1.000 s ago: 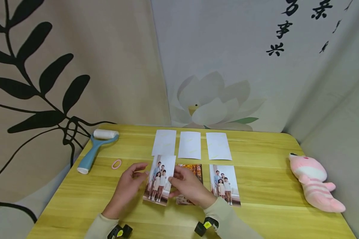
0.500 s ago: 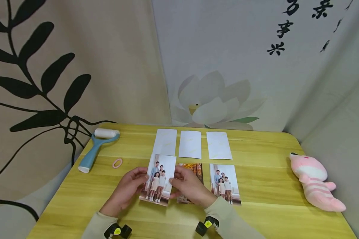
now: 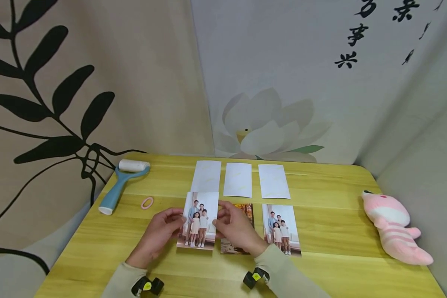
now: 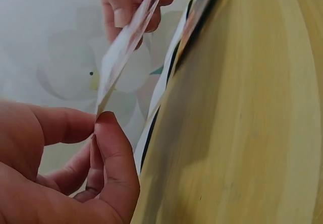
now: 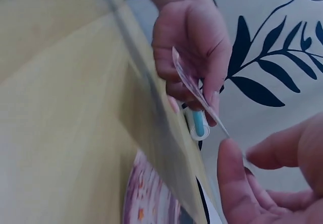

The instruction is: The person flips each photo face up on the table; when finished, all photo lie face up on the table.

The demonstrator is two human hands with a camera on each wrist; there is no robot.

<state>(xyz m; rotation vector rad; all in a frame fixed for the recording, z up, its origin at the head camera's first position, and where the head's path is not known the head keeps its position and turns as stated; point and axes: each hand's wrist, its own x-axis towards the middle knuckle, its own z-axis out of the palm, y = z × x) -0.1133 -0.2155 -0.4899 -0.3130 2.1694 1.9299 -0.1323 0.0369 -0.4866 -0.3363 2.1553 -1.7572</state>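
A family photo print [image 3: 198, 221] is held up between both hands, picture side toward the head camera. My left hand [image 3: 159, 232] pinches its left edge; the left wrist view shows thumb and forefinger meeting on the thin print [image 4: 123, 57]. On the opposite edge, my right hand [image 3: 239, 228] pinches it between thumb and fingers. In the head view the print overlaps the bottom of a white card [image 3: 206, 176]. Beneath the right hand lies an autumn-coloured photo [image 3: 247, 211], partly hidden. Another family photo [image 3: 281, 229] lies to its right.
Two more white cards [image 3: 238, 180] lie in the back row on the wooden table [image 3: 331, 231]. At the left are a blue-handled lint roller [image 3: 121, 186] and a pink ring [image 3: 147, 203]. A pink plush toy [image 3: 395, 229] lies near the right edge. Curtains hang behind.
The left fingers, beside the print's edge one second ago, now pinch it. The held print has turned from a tilt to nearly upright, its lower edge now level.
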